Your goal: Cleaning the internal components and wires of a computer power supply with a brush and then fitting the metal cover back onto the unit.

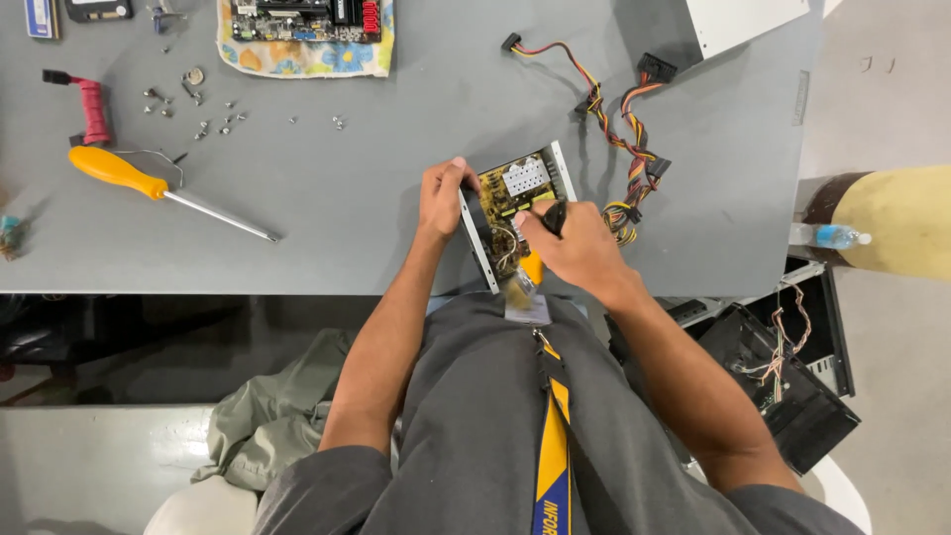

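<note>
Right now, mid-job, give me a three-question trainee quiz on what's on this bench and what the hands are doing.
1. True or false: the left hand steadies the open power supply unit.
2. What does the right hand grip? A) black-handled tool B) red-handled tool C) water bottle
3. Fill in: the yellow-handled screwdriver lies on the grey table, to the hands' ____.

Key: 1 true; 2 A, a black-handled tool over the circuit board; 3 left.
</note>
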